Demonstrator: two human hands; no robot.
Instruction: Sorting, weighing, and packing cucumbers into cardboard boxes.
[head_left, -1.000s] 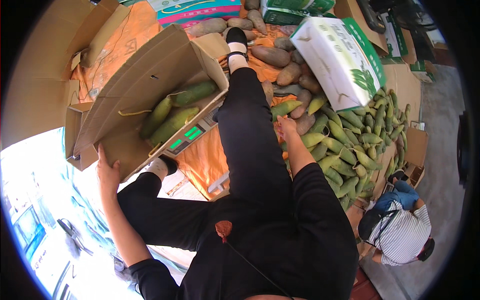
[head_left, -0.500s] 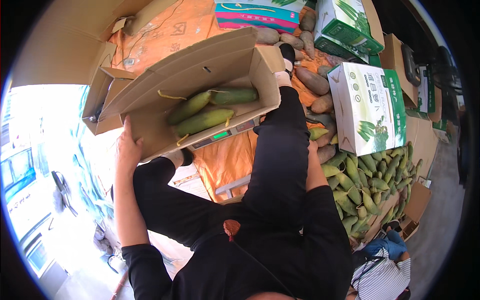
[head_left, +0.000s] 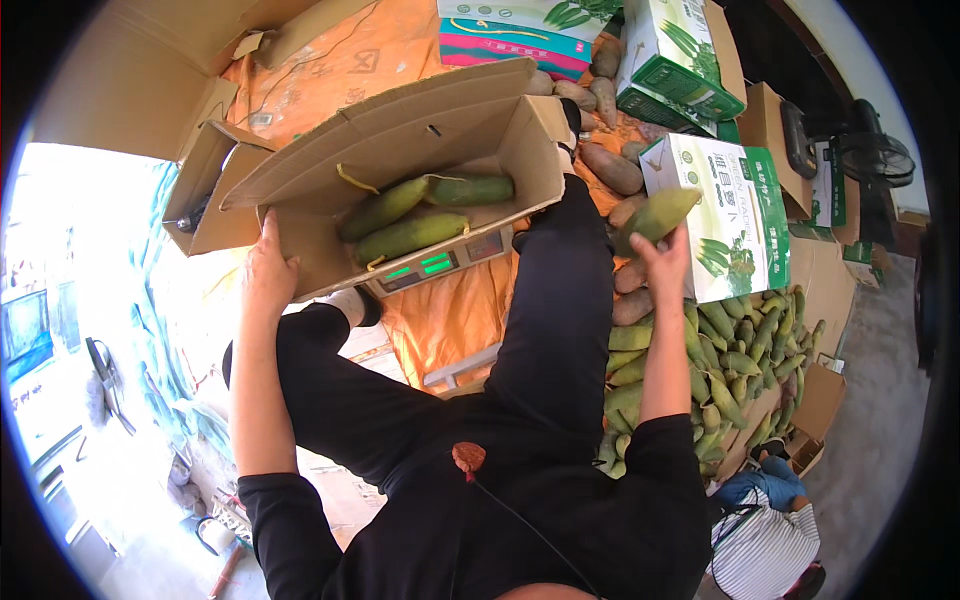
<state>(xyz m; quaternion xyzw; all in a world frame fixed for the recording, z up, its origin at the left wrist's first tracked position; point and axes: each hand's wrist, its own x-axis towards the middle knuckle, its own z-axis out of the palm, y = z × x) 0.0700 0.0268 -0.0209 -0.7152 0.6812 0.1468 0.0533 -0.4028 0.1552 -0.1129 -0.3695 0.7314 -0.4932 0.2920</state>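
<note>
Three green radishes (head_left: 412, 236) lie inside the open brown carton (head_left: 450, 150) on the left, with a scale (head_left: 437, 264) showing its green-lit display below the near side. I see a fourth radish (head_left: 660, 213) outside it, over to the right, gripped in the person's right hand (head_left: 664, 268). Plenty more remain loose in the radish pile (head_left: 735, 370) at the near right. The left hand (head_left: 268, 275) is at the carton's left edge, thumb apart; whether it grips the cardboard, I can't tell.
</note>
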